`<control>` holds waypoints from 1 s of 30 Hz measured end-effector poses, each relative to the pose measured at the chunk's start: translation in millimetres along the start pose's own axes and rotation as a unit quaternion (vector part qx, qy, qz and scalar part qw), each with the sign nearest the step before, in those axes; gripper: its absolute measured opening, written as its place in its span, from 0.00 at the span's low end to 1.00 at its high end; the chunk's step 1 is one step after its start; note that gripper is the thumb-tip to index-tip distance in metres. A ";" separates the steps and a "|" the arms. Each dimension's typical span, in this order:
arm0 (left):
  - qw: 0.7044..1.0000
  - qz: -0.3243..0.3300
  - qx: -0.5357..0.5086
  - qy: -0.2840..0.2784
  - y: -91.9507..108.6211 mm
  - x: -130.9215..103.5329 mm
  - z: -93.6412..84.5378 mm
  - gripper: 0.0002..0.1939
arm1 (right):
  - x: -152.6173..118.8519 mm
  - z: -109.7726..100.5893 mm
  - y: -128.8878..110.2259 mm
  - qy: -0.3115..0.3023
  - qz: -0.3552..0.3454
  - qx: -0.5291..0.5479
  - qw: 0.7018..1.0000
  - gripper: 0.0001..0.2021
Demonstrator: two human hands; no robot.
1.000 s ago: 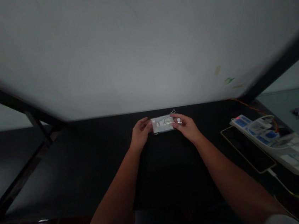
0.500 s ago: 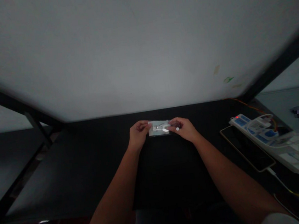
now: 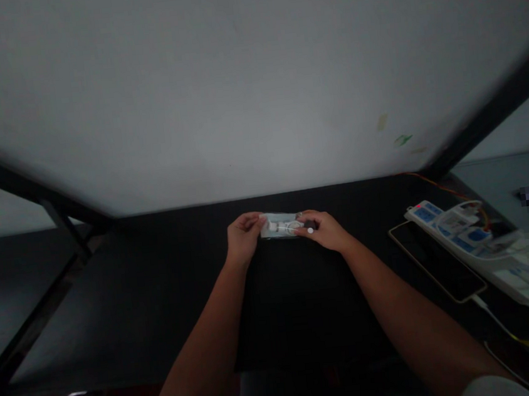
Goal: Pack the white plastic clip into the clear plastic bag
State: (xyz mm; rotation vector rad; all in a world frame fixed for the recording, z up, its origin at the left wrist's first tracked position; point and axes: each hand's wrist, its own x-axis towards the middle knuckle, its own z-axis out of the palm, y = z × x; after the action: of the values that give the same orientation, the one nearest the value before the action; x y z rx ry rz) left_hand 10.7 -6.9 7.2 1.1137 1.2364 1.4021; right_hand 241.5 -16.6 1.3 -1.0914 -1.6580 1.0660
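The person sat at a dark table (image 3: 161,297) pushed up against a pale wall (image 3: 243,87), both bare arms stretched out toward the far edge. Between the two hands lay a small clear packet (image 3: 281,226) with something white coiled inside it, held low over the tabletop close to the wall; whether it touched the table, I could not tell. The left hand (image 3: 243,239) had the packet's left end pinched, thumb and fingers closed together on its corner. The right hand (image 3: 325,229) gripped the right end, fingers curled in and clamped on the packet's edge, and a small white round bit (image 3: 311,231) showed just at those fingertips. The light was poor and the packet small, so what was inside could not be made out clearly.

Off to the person's right, well apart from the hands, a phone (image 3: 436,260) lay flat on the table with its dark screen up and a white cable (image 3: 494,319) plugged into its near end. Just beside it, farther right, sat a white power strip (image 3: 477,242) with blue sockets, a small red light at its far end and several plugs and cords in it. Black metal bars (image 3: 22,185) crossed the wall at the left and right.
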 end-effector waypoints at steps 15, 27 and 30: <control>0.991 0.028 0.042 0.128 -14.2 17.5 -9.6 0.19 | 6.9 -27.7 8.5 0.274 0.102 0.331 0.897 0.17; 0.970 0.153 0.177 -0.064 1.8 -2.9 5.2 0.22 | 2.3 -2.8 -4.6 0.150 0.085 0.154 0.973 0.20; 0.978 0.105 0.119 -0.139 1.8 -7.5 11.1 0.20 | 1.8 3.0 -5.8 0.117 0.082 0.113 0.983 0.20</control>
State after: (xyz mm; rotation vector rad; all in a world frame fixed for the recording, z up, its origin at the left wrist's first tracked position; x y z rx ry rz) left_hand 22.7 -12.7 9.6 1.5879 1.1281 1.2185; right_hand 237.0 -16.9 6.3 -1.1687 -1.2476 1.1521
